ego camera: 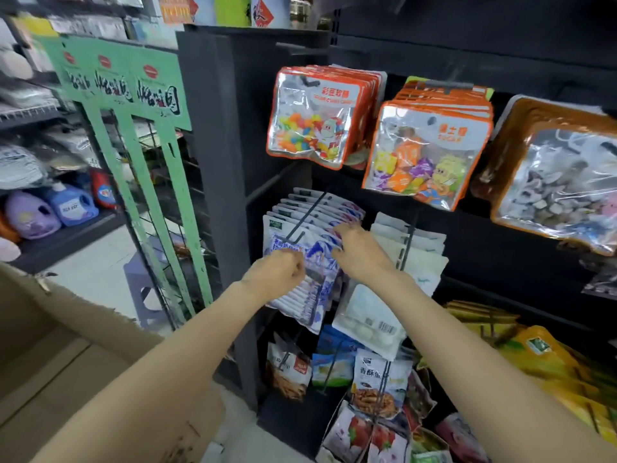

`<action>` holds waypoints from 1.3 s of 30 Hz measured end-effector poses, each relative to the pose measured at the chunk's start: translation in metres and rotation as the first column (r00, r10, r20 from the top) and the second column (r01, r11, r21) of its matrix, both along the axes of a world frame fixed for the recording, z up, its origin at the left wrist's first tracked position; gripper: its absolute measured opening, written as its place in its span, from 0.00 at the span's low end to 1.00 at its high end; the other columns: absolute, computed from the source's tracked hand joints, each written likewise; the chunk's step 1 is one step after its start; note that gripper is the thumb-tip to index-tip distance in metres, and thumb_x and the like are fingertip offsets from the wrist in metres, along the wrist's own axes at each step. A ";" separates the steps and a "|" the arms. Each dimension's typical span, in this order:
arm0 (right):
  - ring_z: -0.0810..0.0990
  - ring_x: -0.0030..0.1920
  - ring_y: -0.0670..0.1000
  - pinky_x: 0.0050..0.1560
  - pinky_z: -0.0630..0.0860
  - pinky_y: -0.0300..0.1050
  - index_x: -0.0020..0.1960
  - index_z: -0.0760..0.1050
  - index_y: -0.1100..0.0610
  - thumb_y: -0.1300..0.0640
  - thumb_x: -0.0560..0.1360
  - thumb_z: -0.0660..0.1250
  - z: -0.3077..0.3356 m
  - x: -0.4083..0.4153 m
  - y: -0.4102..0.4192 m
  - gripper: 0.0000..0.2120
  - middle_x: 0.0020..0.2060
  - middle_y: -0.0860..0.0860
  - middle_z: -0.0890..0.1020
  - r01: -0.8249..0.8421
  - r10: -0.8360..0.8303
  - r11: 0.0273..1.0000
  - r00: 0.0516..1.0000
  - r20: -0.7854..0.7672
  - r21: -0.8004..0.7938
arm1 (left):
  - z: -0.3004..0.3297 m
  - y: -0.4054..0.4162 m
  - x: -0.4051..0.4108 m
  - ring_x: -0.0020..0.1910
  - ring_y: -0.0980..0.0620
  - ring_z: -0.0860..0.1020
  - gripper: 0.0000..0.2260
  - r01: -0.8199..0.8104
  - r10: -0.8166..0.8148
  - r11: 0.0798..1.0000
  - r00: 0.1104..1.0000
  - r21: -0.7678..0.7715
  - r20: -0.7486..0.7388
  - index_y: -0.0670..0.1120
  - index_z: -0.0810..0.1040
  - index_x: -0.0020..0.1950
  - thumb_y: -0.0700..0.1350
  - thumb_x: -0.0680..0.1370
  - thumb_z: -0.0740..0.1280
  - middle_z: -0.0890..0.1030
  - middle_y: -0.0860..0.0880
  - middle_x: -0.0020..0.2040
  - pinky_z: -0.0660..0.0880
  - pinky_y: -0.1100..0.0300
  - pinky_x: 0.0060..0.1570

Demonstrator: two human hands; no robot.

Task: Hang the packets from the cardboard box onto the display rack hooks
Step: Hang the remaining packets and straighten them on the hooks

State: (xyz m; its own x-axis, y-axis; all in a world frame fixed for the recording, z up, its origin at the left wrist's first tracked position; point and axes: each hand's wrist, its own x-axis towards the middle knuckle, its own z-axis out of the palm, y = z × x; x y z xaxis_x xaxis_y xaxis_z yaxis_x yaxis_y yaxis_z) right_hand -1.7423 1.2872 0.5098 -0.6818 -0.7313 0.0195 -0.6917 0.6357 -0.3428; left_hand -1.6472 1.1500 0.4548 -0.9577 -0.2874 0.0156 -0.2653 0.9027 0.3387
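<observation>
A row of white and blue packets (300,243) hangs on a black hook (305,217) of the dark display rack (213,182). My left hand (277,270) is curled at the front packet's left side and grips it just below the hook's tip. My right hand (359,245) reaches over the packets' right edge, its fingers touching the top of the row. The open cardboard box (50,355) sits at the lower left beside my left forearm; its inside shows no packets from here.
Orange-rimmed candy bags (314,121) hang above, pale packets (420,248) to the right, snack packets (377,385) below. A green wire stand (147,182) is left of the rack, detergent bottles (53,208) beyond it, yellow bags (534,355) at right.
</observation>
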 end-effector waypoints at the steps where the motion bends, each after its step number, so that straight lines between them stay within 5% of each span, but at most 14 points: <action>1: 0.70 0.63 0.60 0.56 0.73 0.50 0.70 0.63 0.61 0.59 0.79 0.59 -0.005 0.003 -0.004 0.20 0.66 0.61 0.68 0.001 -0.001 1.000 1.000 0.023 0.024 | -0.004 -0.009 0.003 0.52 0.43 0.76 0.10 -0.064 0.064 0.998 0.998 0.021 -0.010 0.40 0.74 0.56 0.42 0.79 0.58 0.76 0.44 0.53 0.73 0.55 0.49; 6: 0.53 0.75 0.56 0.72 0.59 0.49 0.76 0.52 0.58 0.58 0.80 0.59 -0.024 0.008 -0.020 0.28 0.76 0.56 0.53 0.032 -0.036 0.998 0.997 0.065 0.060 | -0.008 -0.032 -0.002 0.66 0.43 0.65 0.25 -0.146 0.133 0.987 0.978 -0.070 -0.161 0.39 0.59 0.72 0.38 0.77 0.62 0.63 0.41 0.68 0.65 0.53 0.64; 9: 0.48 0.76 0.55 0.73 0.51 0.45 0.77 0.46 0.57 0.56 0.80 0.59 -0.027 0.002 -0.028 0.31 0.77 0.55 0.47 0.054 -0.057 0.996 0.997 0.053 0.068 | -0.014 -0.052 -0.013 0.75 0.44 0.55 0.32 -0.081 0.062 0.979 0.993 -0.189 -0.102 0.42 0.48 0.77 0.36 0.77 0.61 0.53 0.43 0.76 0.61 0.55 0.71; 13: 0.47 0.77 0.56 0.74 0.49 0.47 0.77 0.45 0.59 0.53 0.81 0.57 -0.036 -0.011 -0.036 0.32 0.77 0.56 0.46 0.064 -0.068 0.989 0.998 0.019 0.135 | -0.021 -0.076 -0.027 0.77 0.46 0.45 0.31 0.073 -0.074 0.940 0.997 -0.335 0.012 0.42 0.46 0.77 0.35 0.79 0.58 0.47 0.44 0.78 0.48 0.58 0.75; 16: 0.48 0.76 0.56 0.74 0.51 0.48 0.77 0.48 0.59 0.53 0.81 0.55 -0.039 -0.015 -0.038 0.29 0.77 0.56 0.49 0.086 -0.085 0.986 0.996 -0.014 0.146 | -0.014 -0.079 -0.034 0.76 0.47 0.52 0.28 0.050 -0.064 0.994 0.987 -0.098 -0.149 0.44 0.57 0.76 0.29 0.77 0.58 0.54 0.43 0.77 0.50 0.63 0.73; 20: 0.64 0.70 0.57 0.67 0.64 0.48 0.72 0.63 0.59 0.54 0.80 0.56 -0.035 -0.018 -0.044 0.21 0.71 0.57 0.65 0.182 -0.184 0.983 0.980 -0.074 -0.030 | 0.004 -0.078 -0.042 0.66 0.44 0.70 0.20 -0.006 0.067 0.983 0.943 0.186 -0.325 0.39 0.75 0.64 0.27 0.77 0.56 0.70 0.40 0.67 0.60 0.71 0.60; 24: 0.60 0.72 0.57 0.70 0.59 0.48 0.74 0.59 0.59 0.54 0.80 0.56 -0.028 -0.034 -0.052 0.24 0.72 0.57 0.62 0.176 -0.176 0.984 0.983 -0.045 -0.017 | 0.021 -0.079 -0.063 0.63 0.43 0.73 0.15 -0.052 0.135 0.957 0.952 0.286 -0.276 0.40 0.74 0.66 0.37 0.82 0.55 0.74 0.40 0.64 0.66 0.63 0.57; 28: 0.50 0.76 0.56 0.74 0.50 0.49 0.77 0.51 0.55 0.50 0.81 0.54 -0.028 -0.052 -0.064 0.27 0.77 0.54 0.51 0.159 -0.159 0.986 0.987 -0.002 0.045 | 0.025 -0.086 -0.087 0.66 0.43 0.69 0.16 -0.110 0.124 0.991 0.965 0.073 -0.229 0.47 0.72 0.68 0.43 0.82 0.56 0.71 0.45 0.68 0.68 0.52 0.64; 33: 0.47 0.76 0.55 0.75 0.45 0.49 0.77 0.49 0.53 0.46 0.82 0.50 -0.037 -0.066 -0.074 0.27 0.77 0.54 0.50 0.181 -0.178 0.978 0.983 -0.035 0.105 | 0.020 -0.090 -0.109 0.77 0.48 0.50 0.21 0.057 -0.055 0.992 0.998 -0.116 0.020 0.50 0.56 0.77 0.48 0.83 0.51 0.53 0.48 0.78 0.55 0.52 0.73; 39: 0.50 0.76 0.53 0.75 0.48 0.50 0.77 0.49 0.53 0.42 0.80 0.51 -0.044 -0.074 -0.079 0.30 0.76 0.53 0.54 0.196 -0.188 0.972 0.979 -0.075 0.126 | 0.017 -0.090 -0.111 0.77 0.53 0.45 0.22 0.036 -0.024 0.995 0.992 -0.096 0.127 0.54 0.50 0.77 0.50 0.83 0.47 0.46 0.52 0.78 0.48 0.46 0.74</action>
